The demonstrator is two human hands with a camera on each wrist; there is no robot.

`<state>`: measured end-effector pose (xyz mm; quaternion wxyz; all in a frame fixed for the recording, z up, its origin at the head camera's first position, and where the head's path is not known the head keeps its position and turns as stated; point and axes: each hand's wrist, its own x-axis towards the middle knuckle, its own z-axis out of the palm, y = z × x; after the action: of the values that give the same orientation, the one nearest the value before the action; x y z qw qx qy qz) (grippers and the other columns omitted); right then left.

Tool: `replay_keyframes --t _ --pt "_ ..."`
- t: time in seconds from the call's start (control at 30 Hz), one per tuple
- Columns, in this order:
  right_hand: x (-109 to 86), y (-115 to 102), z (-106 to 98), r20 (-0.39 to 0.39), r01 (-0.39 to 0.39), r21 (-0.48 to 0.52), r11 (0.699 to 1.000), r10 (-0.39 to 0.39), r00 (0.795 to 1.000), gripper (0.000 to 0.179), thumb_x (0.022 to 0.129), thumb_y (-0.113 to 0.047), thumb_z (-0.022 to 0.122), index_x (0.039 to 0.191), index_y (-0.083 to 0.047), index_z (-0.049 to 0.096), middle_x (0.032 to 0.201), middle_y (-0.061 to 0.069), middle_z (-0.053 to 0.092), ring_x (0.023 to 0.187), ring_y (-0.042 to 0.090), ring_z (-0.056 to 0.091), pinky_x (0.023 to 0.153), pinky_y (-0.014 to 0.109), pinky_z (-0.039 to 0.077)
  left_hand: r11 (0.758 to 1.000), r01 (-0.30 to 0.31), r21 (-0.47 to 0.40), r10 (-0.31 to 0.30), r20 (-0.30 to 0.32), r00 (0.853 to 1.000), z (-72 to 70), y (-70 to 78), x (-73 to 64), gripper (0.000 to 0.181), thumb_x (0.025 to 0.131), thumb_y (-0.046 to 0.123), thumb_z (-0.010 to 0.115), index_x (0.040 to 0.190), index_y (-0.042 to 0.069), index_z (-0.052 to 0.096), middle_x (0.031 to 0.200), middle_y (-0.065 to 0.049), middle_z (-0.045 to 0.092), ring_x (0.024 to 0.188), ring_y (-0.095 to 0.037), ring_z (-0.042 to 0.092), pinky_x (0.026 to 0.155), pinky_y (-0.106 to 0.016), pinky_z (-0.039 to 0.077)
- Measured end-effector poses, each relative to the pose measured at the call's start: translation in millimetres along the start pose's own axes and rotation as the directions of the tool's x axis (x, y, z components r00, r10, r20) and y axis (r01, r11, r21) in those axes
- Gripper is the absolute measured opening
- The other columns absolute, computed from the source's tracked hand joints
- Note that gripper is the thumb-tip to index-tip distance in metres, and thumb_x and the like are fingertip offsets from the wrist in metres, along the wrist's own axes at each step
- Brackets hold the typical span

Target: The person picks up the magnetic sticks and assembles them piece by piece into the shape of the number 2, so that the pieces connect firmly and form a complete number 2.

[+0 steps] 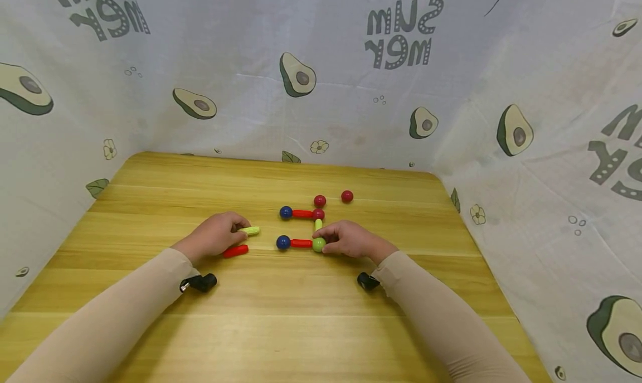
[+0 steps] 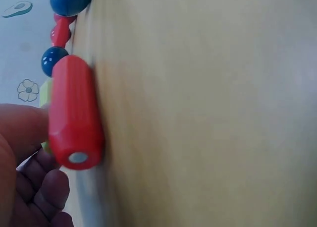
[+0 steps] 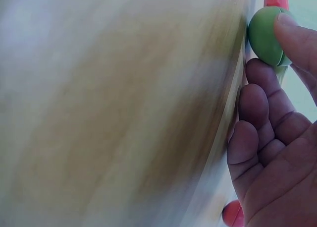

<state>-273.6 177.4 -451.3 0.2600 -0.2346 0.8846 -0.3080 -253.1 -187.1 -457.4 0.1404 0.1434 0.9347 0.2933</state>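
Note:
My left hand [image 1: 220, 235] pinches a yellow-green magnetic rod [image 1: 251, 231] left of the joined pieces. Just below that hand lies a loose red rod [image 1: 236, 251], large in the left wrist view with a silvery disc on its end. My right hand [image 1: 351, 240] holds the green ball [image 3: 267, 36] between thumb and fingers. From the green ball a red rod [image 1: 301, 243] runs left to a blue ball [image 1: 283, 242]. Another yellow-green rod [image 1: 318, 224] leads away to a dark red ball [image 1: 318, 214], joined by a second red rod [image 1: 302, 214] to another blue ball [image 1: 286, 213].
Two more dark red balls lie behind: one ball [image 1: 320, 200] close to the joined corner, the other ball [image 1: 347, 196] farther right. Everything sits on a wooden table [image 1: 281, 327]. A white cloth [image 1: 241, 48] printed with avocados hangs around its back and sides.

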Motion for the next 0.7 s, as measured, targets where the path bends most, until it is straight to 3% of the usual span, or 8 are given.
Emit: replay_keyframes --t 0.2,0.7 --pt "1.4 0 -1 -0.006 0.002 -0.010 1.000 -0.002 1.000 0.036 0.099 -0.015 0.074 0.135 -0.019 0.073 0.118 -0.002 0.073 0.100 0.017 0.059 0.100 0.035 0.054 0.995 0.025 -0.101 -0.027 -0.017 0.999 -4.0 0.5 -4.8 0.026 0.103 0.022 0.065 0.126 0.010 0.069 0.098 -0.006 0.066 0.079 -0.021 0.056 0.069 -0.032 0.049" --pt "13.0 -6 0 -0.031 -0.012 -0.047 0.999 0.011 0.999 0.040 0.099 -0.018 0.074 0.139 -0.026 0.071 0.128 -0.004 0.071 0.106 0.017 0.059 0.104 0.039 0.052 0.996 -0.024 -0.090 0.017 -0.074 0.997 -3.9 3.3 -14.6 0.018 0.104 0.020 0.062 0.116 0.009 0.068 0.094 -0.006 0.062 0.072 -0.019 0.051 0.064 -0.031 0.045"
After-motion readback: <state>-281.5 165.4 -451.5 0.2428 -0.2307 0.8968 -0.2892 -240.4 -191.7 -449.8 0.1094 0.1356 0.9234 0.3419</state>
